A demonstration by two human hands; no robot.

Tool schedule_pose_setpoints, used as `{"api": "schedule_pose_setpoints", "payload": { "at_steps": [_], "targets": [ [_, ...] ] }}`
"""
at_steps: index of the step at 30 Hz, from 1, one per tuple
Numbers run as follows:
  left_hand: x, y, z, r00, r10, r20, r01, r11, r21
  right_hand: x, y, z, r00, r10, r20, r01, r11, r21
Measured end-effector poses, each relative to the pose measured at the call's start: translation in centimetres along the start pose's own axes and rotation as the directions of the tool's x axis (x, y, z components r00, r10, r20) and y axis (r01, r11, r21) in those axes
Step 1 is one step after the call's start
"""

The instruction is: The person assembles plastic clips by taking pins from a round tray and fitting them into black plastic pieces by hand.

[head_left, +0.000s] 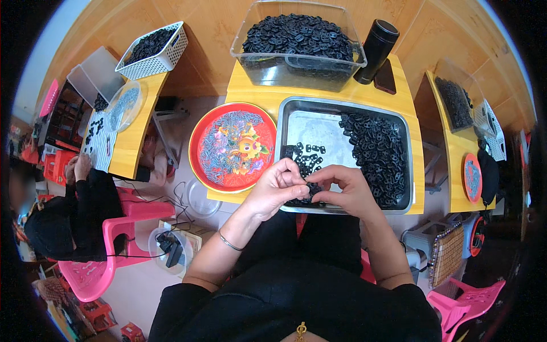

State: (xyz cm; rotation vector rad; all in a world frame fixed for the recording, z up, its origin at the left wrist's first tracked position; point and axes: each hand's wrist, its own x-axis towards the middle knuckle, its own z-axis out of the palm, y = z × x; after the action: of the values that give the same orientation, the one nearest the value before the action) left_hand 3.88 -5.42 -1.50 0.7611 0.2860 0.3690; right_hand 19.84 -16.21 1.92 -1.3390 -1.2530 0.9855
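My left hand (280, 187) and my right hand (348, 192) meet over the near edge of a metal tray (419, 165). The fingertips of my left hand are pinched together. The thumb and index finger of my right hand close in beside them. What lies between the fingers is too small and covered to make out. Small black plastic pieces with holes (376, 154) are heaped along the tray's right side. A smaller group of black pieces (307, 159) lies just beyond my fingers, some of them in a short row.
Left of the metal tray, a round red tray (196, 157) holds many thin grey screw-like pieces. A clear bin (285, 74) full of black pieces stands behind, beside a black bottle (377, 50) and a phone (385, 77). Another person (80, 211) sits at the left table.
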Motion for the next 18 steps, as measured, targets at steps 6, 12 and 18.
{"api": "schedule_pose_setpoints", "payload": {
  "at_steps": [6,12,18],
  "targets": [
    [0.0,0.5,0.0,0.993,-0.099,0.06,0.101,0.994,-0.04,0.1,0.2,-0.1,0.998,0.016,0.053,-0.017,1.0,0.02],
    [0.0,0.4,-0.2,0.988,-0.14,0.072,0.146,0.986,-0.085,0.0,0.9,0.0,0.997,-0.062,0.039,0.059,0.995,0.082],
    [0.1,0.3,-0.2,0.983,-0.154,0.105,0.16,0.985,-0.056,-0.1,1.0,-0.1,0.995,-0.097,0.033,0.096,0.994,0.048]
  ]
}}
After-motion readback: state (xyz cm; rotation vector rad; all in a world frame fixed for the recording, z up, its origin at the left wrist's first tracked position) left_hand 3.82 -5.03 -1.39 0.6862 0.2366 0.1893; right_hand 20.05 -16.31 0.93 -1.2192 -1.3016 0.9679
